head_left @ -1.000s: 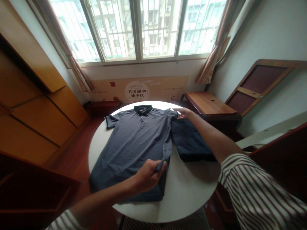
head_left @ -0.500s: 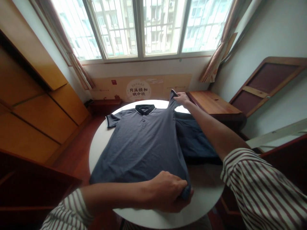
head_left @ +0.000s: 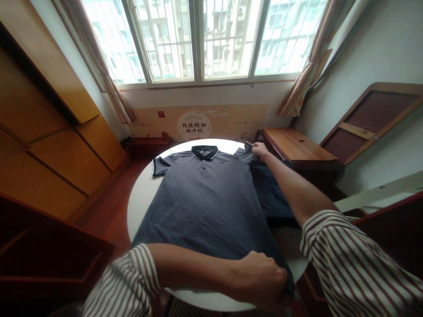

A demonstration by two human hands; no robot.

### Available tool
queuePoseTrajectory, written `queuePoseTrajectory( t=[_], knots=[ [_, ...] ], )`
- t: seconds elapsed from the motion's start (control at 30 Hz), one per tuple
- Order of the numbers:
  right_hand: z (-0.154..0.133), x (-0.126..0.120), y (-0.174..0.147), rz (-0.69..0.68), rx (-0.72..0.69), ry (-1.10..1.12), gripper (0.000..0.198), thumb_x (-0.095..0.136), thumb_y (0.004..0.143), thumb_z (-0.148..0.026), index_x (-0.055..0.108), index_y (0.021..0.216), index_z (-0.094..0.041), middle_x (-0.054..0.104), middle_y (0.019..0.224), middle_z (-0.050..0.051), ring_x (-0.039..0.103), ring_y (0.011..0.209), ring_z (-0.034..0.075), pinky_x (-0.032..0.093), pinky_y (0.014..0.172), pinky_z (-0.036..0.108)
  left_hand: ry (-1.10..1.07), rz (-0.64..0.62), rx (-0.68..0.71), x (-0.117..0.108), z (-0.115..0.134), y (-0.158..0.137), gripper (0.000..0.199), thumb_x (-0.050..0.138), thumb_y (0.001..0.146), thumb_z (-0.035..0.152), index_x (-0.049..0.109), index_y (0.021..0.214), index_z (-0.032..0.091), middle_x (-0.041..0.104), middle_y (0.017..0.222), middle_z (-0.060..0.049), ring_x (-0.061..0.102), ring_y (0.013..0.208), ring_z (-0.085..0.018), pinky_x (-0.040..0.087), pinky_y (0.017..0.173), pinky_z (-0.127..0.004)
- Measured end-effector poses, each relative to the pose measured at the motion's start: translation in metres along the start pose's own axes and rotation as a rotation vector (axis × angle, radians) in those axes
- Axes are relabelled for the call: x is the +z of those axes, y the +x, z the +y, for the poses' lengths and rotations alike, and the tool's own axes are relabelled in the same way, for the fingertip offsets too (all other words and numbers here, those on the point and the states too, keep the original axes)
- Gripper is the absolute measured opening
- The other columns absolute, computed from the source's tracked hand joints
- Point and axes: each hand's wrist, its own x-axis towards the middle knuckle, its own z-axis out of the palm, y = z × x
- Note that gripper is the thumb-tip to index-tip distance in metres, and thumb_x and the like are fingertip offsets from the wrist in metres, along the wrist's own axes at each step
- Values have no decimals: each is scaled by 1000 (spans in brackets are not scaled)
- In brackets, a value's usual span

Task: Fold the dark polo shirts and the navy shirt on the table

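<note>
A dark grey-blue polo shirt (head_left: 208,202) lies front up on a round white table (head_left: 140,198), its black collar at the far side. My left hand (head_left: 261,279) is closed on the hem at the near right corner; its fingertips are mostly hidden. At the far right, my right hand (head_left: 260,151) pinches the cuff of the shirt's sleeve and holds it slightly off the table. Under the shirt's right side lies a dark blue folded garment (head_left: 276,193), whose kind I cannot make out.
A wooden side table (head_left: 297,143) stands behind the round table on the right. Wooden cabinets (head_left: 62,163) line the left, and a barred window (head_left: 198,44) fills the back above a printed panel (head_left: 194,123). A wooden chair part (head_left: 56,246) is at the near left.
Both hands have moved right, the left one also nearer to me. The shirt's right side has come down flatter and spread over the dark garment; the right hand is lower.
</note>
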Motion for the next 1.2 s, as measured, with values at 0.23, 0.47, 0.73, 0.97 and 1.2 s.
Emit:
queuePoseTrajectory(
  t=[0.23,0.47,0.73,0.97,1.2],
  knots=[
    [-17,-14,4,-73,31,44,21,60,83,-28,67,88,-9,66,74,10,62,68,21,51,62,30,10,-85,24,-2,-5,13,39,49,85,43,73,93,13,75,87,-17,73,73,-30,50,48,-31],
    [-18,1,7,-94,-59,-59,28,81,66,-24,70,87,-9,68,76,10,65,73,21,53,65,29,-3,-172,31,-8,-5,14,45,44,88,45,73,101,12,74,90,-17,73,77,-30,53,51,-32],
    [-14,-6,21,135,-84,-192,30,55,87,-20,73,109,-12,70,114,18,65,107,25,50,91,30,-25,-128,83,4,-10,21,40,50,86,45,73,96,14,74,83,-16,72,68,-28,46,43,-31],
    [8,-9,12,42,9,-307,31,60,76,-12,74,103,-8,72,104,20,68,100,29,53,88,35,-77,-57,182,-37,-26,-5,34,58,86,54,70,87,22,72,75,-7,68,63,-21,38,44,-26],
    [-23,1,31,-104,-165,-418,29,64,74,-13,76,100,-9,72,108,17,65,107,27,50,93,31,54,657,-358,-142,-196,-38,41,44,98,40,67,75,16,66,68,-7,59,59,-16,39,58,-26]
  ],
)
